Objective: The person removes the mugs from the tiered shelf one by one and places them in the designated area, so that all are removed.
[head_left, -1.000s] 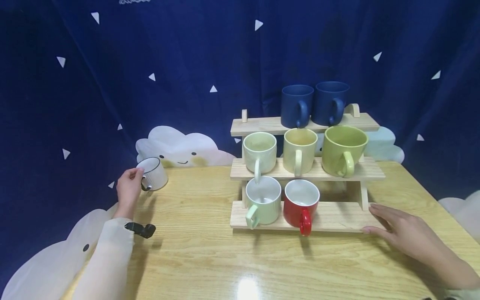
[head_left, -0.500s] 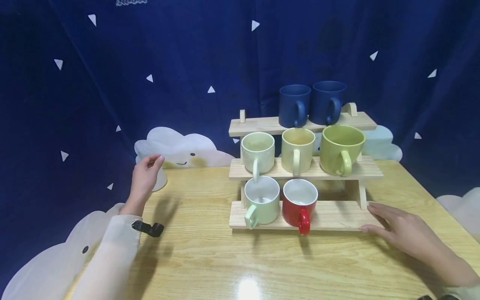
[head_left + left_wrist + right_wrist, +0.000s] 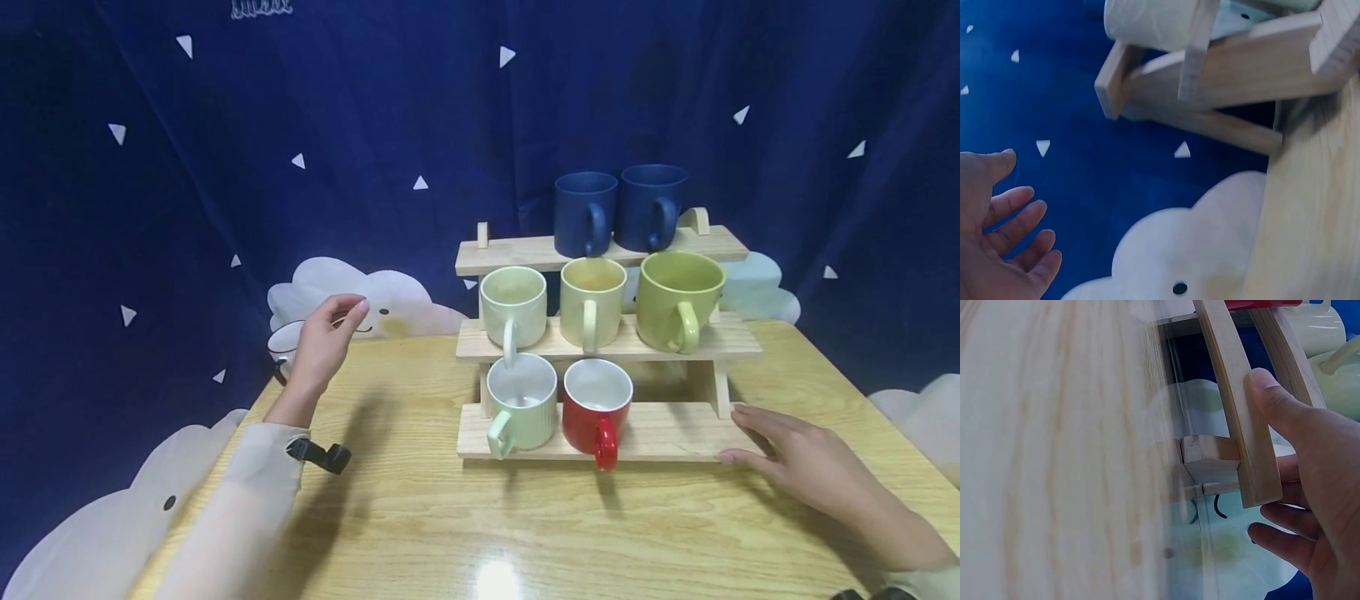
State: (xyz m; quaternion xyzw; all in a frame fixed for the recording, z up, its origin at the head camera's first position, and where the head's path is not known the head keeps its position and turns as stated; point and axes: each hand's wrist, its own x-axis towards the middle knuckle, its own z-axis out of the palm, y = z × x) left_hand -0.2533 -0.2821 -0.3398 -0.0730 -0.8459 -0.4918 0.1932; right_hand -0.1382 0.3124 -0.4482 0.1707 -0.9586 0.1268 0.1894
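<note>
My left hand (image 3: 327, 337) is raised above the left side of the table, holding nothing, its fingers loosely bent and apart from the thumb in the left wrist view. Behind it, partly hidden, stands a white mug (image 3: 283, 342) with a dark rim. At the right end of a three-tier wooden display rack (image 3: 675, 429), my right hand (image 3: 813, 467) holds the lowest board; the thumb lies on its front edge and the fingers reach round its end. On that board stand a pale green mug (image 3: 528, 417) and a red mug (image 3: 592, 417), handles facing me.
The middle tier carries a whitish-green mug (image 3: 517, 304), a cream mug (image 3: 585, 312) and an olive-green mug (image 3: 663, 308). Two navy mugs (image 3: 570, 225) are on the top tier. A blue curtain (image 3: 375, 125) hangs behind the wooden table (image 3: 405, 517).
My left hand has let go of the white mug at the table's left edge and moved right, towards the rack. The right hand stays at the rack's end.
</note>
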